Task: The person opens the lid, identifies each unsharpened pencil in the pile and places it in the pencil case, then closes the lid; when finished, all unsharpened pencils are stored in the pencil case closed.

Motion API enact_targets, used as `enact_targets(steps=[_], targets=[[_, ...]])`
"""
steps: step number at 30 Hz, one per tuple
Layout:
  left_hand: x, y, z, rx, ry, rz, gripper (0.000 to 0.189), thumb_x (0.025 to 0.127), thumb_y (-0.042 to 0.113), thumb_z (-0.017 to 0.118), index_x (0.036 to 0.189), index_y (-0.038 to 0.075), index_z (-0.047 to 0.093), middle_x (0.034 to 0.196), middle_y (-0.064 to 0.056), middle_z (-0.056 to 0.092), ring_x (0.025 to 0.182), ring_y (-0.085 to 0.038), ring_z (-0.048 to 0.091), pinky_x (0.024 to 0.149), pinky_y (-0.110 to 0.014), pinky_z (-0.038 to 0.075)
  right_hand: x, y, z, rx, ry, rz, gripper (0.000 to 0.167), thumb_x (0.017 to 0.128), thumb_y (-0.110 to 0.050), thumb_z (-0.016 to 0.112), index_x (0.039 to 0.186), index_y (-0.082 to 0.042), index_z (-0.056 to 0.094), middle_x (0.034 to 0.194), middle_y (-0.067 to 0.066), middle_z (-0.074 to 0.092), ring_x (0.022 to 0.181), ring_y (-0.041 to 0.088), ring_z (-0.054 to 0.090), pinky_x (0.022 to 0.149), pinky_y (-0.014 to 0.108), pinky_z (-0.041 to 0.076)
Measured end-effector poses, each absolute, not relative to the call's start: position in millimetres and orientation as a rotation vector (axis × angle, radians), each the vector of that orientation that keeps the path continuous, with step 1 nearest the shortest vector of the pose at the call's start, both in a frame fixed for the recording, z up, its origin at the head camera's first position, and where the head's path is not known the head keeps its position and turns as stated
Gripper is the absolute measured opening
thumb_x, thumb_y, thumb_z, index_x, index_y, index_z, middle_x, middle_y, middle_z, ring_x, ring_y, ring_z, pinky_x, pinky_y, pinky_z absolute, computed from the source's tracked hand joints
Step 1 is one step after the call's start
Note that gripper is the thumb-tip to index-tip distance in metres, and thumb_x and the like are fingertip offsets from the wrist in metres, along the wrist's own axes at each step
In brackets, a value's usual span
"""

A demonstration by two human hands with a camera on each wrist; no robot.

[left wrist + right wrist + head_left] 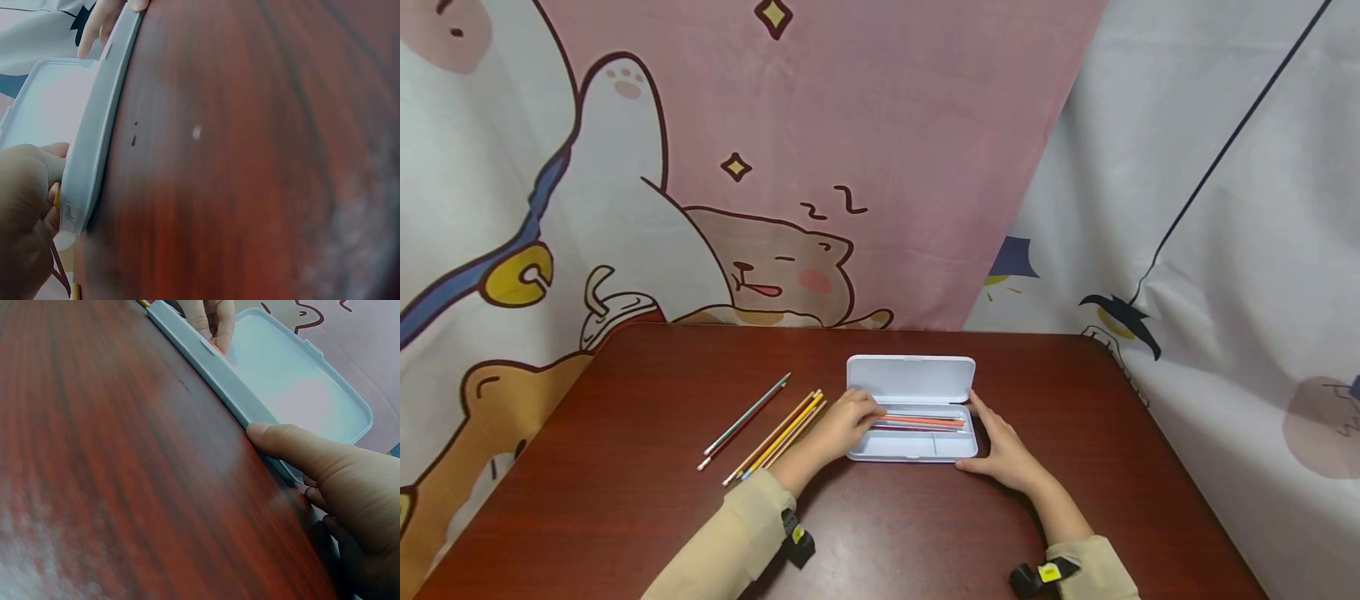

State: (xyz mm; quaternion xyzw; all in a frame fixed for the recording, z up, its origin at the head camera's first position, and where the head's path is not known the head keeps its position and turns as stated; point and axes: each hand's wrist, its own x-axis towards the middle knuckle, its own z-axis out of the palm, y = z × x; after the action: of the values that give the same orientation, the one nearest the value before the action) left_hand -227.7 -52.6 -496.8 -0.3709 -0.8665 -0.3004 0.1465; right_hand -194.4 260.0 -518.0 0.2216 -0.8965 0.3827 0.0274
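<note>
A white pencil case (904,447) lies on the table with its lid (912,379) raised at the back. Several coloured pencils (925,422), orange and dark red among them, lie lengthwise in its rear compartment. My left hand (846,423) reaches over the left end of the case and pinches the ends of pencils there; its fingertips are partly hidden. In the right wrist view an orange bit shows beneath those fingers. My right hand (1011,454) grips the right end of the case, its thumb (275,437) against the front wall and its fingers towards the back corner.
Left of the case lies a group of yellow and brown pencils (790,427), partly behind the left forearm. Farther left is a green pencil (747,414) beside a dark red pencil (752,418). A printed cloth (910,167) hangs behind the brown table (647,467).
</note>
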Motion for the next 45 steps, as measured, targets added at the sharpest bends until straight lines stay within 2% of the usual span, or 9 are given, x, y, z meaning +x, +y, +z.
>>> enact_targets(steps=[18, 28, 37, 45], targets=[[-227, -54, -500, -1.088, -2.434, -0.905, 0.014, 0.080, -0.007, 0.069, 0.090, 0.002, 0.073, 0.085, -0.005, 0.061, 0.087, -0.023, 0.054, 0.080, -0.034, 0.044, -194, 261, -519, 0.686, -2.760, 1.170, 0.115, 0.067, -0.034, 0.087, 0.154, -0.014, 0.015, 0.138, 0.013, 0.045, 0.127, 0.033, 0.036, 0.100, 0.060, 0.022], [-223, -57, -497, -1.003, -2.445, -1.019, 0.017, 0.080, -0.006, 0.071, 0.095, 0.000, 0.073, 0.089, -0.006, 0.061, 0.091, -0.022, 0.054, 0.081, -0.035, 0.045, -195, 260, -519, 0.688, -2.756, 1.163, 0.113, 0.068, -0.035, 0.087, 0.154, -0.013, 0.015, 0.138, 0.013, 0.046, 0.127, 0.035, 0.038, 0.100, 0.059, 0.023], [-204, -68, -486, -0.931, -2.374, -1.111, 0.023, 0.079, -0.003, 0.073, 0.101, 0.001, 0.073, 0.093, -0.005, 0.064, 0.088, -0.020, 0.056, 0.074, -0.035, 0.045, -196, 260, -521, 0.684, -2.751, 1.164, 0.114, 0.068, -0.034, 0.087, 0.154, -0.014, 0.016, 0.138, 0.013, 0.046, 0.127, 0.034, 0.038, 0.100, 0.058, 0.023], [-185, -85, -484, -0.851, -2.342, -1.173, 0.027, 0.077, -0.004, 0.075, 0.104, 0.000, 0.071, 0.097, -0.004, 0.064, 0.091, -0.020, 0.058, 0.075, -0.030, 0.048, -195, 259, -520, 0.687, -2.748, 1.167, 0.114, 0.068, -0.034, 0.087, 0.154, -0.014, 0.016, 0.138, 0.014, 0.046, 0.126, 0.034, 0.038, 0.099, 0.058, 0.022]])
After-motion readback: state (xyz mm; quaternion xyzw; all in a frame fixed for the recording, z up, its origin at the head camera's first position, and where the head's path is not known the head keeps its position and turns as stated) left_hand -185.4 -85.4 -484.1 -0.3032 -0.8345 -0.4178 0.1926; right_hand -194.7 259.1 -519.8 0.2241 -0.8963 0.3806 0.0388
